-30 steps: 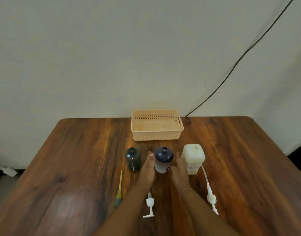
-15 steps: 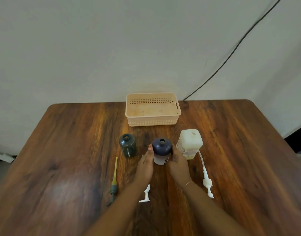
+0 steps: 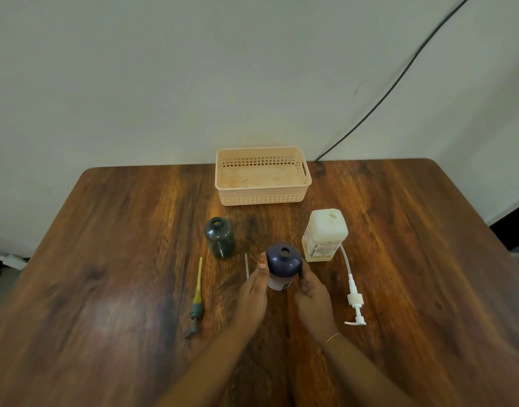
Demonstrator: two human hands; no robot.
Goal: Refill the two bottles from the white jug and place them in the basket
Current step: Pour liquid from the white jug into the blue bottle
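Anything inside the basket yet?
No. The basket shows only its bare, faintly stained floor; the strip just behind its near wall is hidden. Both bottles remain outside: the green bottle stands alone, and both hands grip the blue bottle.

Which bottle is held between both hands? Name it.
The dark blue bottle, clasped by left hand and right hand; the green bottle stands alone, untouched.

The wooden table [image 3: 105, 245] carries a basket [image 3: 262, 198], green bottle [image 3: 220, 237], white jug [image 3: 324, 236] and two pumps.
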